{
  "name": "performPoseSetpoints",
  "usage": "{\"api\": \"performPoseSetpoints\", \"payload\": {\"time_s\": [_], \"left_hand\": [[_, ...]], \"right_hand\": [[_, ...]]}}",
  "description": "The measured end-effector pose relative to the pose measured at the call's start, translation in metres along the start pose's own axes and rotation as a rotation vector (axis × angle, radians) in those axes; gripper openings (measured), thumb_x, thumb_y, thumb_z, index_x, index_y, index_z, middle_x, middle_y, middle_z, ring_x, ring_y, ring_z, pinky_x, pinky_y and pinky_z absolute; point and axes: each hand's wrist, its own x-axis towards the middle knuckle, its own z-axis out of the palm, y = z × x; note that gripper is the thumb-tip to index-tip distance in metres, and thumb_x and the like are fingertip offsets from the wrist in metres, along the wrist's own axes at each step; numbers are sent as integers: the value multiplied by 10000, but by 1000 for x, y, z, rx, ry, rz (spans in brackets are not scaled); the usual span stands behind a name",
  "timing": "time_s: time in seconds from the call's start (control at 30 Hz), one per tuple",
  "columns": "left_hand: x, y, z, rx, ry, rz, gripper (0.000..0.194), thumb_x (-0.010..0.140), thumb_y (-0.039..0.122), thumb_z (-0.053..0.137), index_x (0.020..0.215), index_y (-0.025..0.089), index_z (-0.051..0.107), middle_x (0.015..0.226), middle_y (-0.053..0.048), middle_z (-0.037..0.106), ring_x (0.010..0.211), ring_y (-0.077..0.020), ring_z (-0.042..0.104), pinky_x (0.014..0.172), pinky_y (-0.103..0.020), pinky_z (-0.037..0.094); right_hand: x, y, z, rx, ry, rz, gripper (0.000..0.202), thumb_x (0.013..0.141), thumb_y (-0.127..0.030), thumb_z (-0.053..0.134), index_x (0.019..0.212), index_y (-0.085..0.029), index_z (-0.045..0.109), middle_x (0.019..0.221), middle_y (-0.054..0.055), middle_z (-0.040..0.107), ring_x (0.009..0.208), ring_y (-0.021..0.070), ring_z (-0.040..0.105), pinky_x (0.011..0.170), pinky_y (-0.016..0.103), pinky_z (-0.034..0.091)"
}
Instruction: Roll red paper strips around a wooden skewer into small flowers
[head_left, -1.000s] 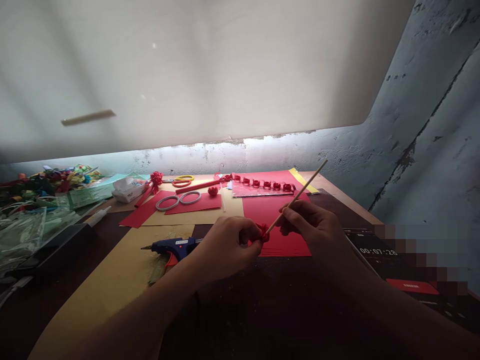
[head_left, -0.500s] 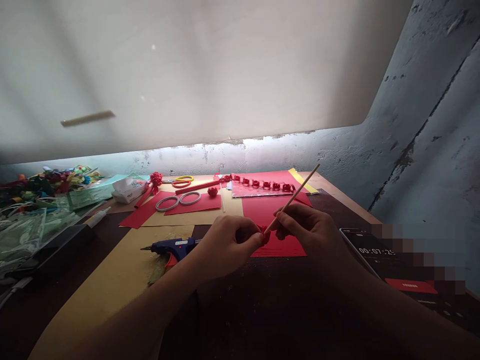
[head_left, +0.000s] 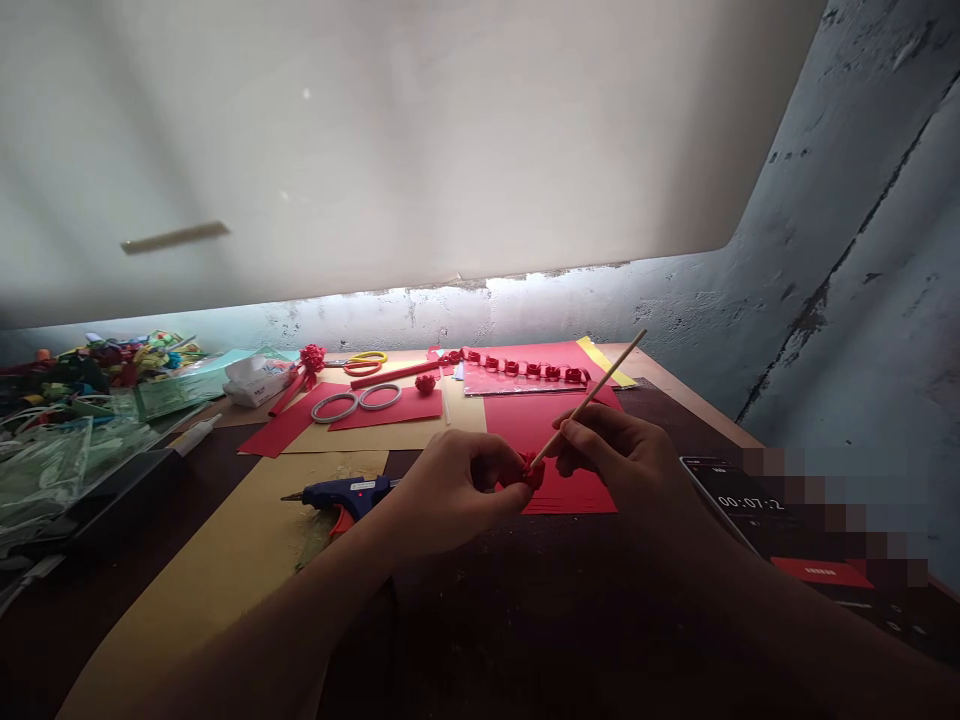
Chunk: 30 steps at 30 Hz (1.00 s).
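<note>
My left hand [head_left: 469,490] is closed, its thumb and fingers pinching a small red paper flower [head_left: 534,472]. In my right hand [head_left: 619,455] a thin wooden stick [head_left: 604,382] is held like a pencil, slanting up to the right. The stick's lower end meets the flower's middle; whether it is touching or pressed in, I cannot tell. Beneath the hands lies a red paper sheet [head_left: 577,495] with thin slits along its near edge. A blue glue gun [head_left: 345,492] rests left of my left hand.
Scissors [head_left: 364,362], two tape rolls [head_left: 335,407], a red paper ball [head_left: 425,385] and a row of red curled pieces [head_left: 525,369] lie at the back. A phone [head_left: 757,510] is at the right. Tissues [head_left: 259,380] and a black box [head_left: 112,505] stand left.
My left hand and the flower have shifted slightly right. The stick has moved slightly right in my right hand, and more of the flower shows.
</note>
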Motion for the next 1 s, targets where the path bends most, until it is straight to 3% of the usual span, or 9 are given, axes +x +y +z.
{"api": "performPoseSetpoints", "payload": {"time_s": [0.2,0.3,0.43,0.53,0.8,1.0], "left_hand": [[2,-4,1,67,25,-10,180,839,302,651,767,155,725,609,39,475,587,-93,373,516,-238,270],[3,-5,1,100,72,-15,179,837,295,646,788,154,746,606,33,494,586,-100,386,523,-245,284],[4,-5,0,60,101,-19,199,844,316,648,855,152,760,657,12,585,591,-105,406,534,-251,305],[4,-4,-1,14,106,-37,190,844,307,650,889,160,762,721,-6,649,613,-110,449,557,-248,336],[3,0,-4,-29,71,-33,225,872,317,628,907,156,781,822,-50,716,720,-153,565,597,-253,389],[3,0,-4,-22,66,-3,231,872,321,630,871,157,793,753,-45,697,687,-157,566,581,-254,394]], "right_hand": [[5,2,-8,187,73,-59,175,890,-201,514,755,-236,621,809,39,668,770,199,636,740,365,550],[1,-2,-10,-32,17,-95,210,834,-122,439,723,-232,580,729,10,579,669,169,541,637,324,467],[-10,-7,1,-451,-116,-122,94,849,-220,590,923,-250,639,706,-17,496,626,161,446,564,307,375],[-15,-6,9,-581,-138,-195,206,843,-307,691,1042,-262,661,742,-16,498,615,154,429,560,302,370],[-12,0,7,-576,-117,-207,205,862,-392,717,1019,-264,687,694,-30,496,564,131,382,512,284,320],[-13,0,8,-558,-104,-203,182,864,-394,713,982,-257,695,649,-36,482,552,129,374,503,282,315]]}}
